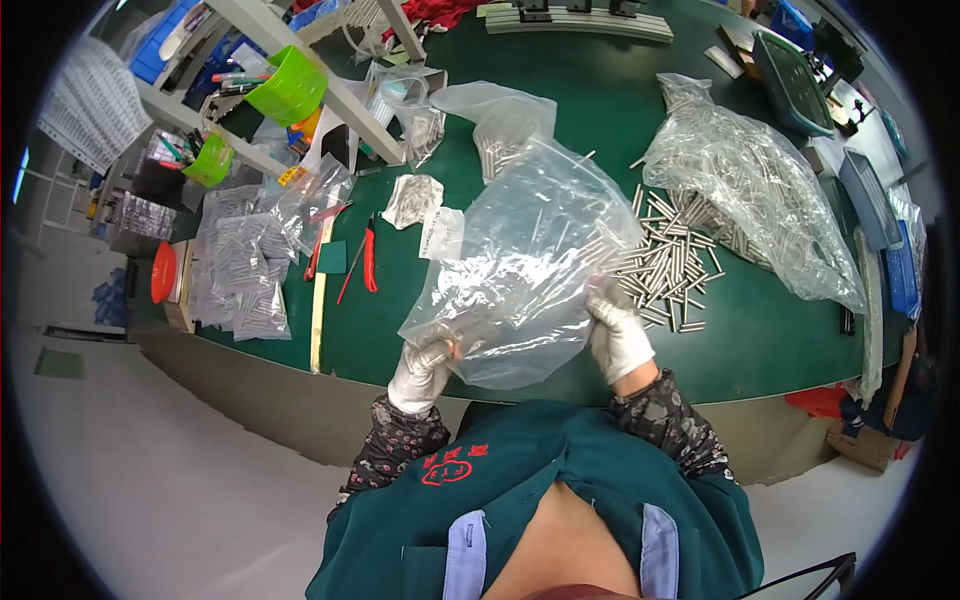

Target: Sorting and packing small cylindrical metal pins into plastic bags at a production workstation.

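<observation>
A large clear plastic bag [510, 270] is spread between my two white-gloved hands near the table's front edge. My left hand [424, 368] grips its lower left corner, fingers closed on the film. At the bag's right edge, my right hand [618, 328] is closed on the plastic too. Some metal pins show through the film at the bag's right side. Just beyond my right hand lies a loose heap of short metal pins [672, 265]. A second, bigger clear bag [760, 190] full of pins lies to the right, its contents spilling toward the heap.
On the green table [600, 55] lie red-handled pliers [370, 258], a crumpled pouch [412, 200] and a paper label [442, 234]. Bags of clear tubes [240, 260] sit at the left, below a frame with green cups [290, 85]. A metal rail [580, 24] stands at the back.
</observation>
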`<state>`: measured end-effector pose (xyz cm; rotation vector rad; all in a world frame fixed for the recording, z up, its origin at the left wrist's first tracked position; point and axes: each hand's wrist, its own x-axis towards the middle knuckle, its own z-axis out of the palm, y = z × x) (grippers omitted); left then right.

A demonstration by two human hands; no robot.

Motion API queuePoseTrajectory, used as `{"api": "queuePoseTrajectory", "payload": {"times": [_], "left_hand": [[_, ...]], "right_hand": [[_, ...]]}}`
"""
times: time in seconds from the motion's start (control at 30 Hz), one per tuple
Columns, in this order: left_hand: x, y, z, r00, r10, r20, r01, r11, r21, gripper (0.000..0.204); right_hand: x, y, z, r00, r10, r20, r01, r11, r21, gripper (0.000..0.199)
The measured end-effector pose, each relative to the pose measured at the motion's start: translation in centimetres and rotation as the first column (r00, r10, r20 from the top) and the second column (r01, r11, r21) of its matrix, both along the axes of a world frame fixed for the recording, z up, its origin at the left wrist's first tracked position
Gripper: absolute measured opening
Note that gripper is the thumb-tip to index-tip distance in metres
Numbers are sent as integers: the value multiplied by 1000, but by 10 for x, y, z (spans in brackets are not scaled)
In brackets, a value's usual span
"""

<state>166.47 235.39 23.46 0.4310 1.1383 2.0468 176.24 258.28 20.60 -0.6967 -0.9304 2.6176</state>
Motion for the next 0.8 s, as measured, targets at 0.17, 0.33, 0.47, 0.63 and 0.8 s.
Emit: {"api": "queuePoseTrajectory", "payload": {"times": [0.17,0.33,0.47,0.63,0.8], "left_hand": [[14,-15,-8,968,164,192,-176,984,43,52],[9,-30,-17,943,207,262,-210,978,-19,48],[-14,-28,-14,973,226,38,-191,891,-412,27],[-55,-52,-38,892,447,68,-360,793,-492,23],[-68,-77,-55,873,470,131,-358,799,-483,21]], "right_hand": [[24,19,29,994,88,65,-108,876,471,39],[17,33,60,992,125,-8,-100,823,560,37],[4,61,57,956,-265,-126,289,765,576,36],[-1,138,19,872,-471,-136,487,863,136,33],[-95,159,32,824,-546,149,557,829,-44,34]]}}
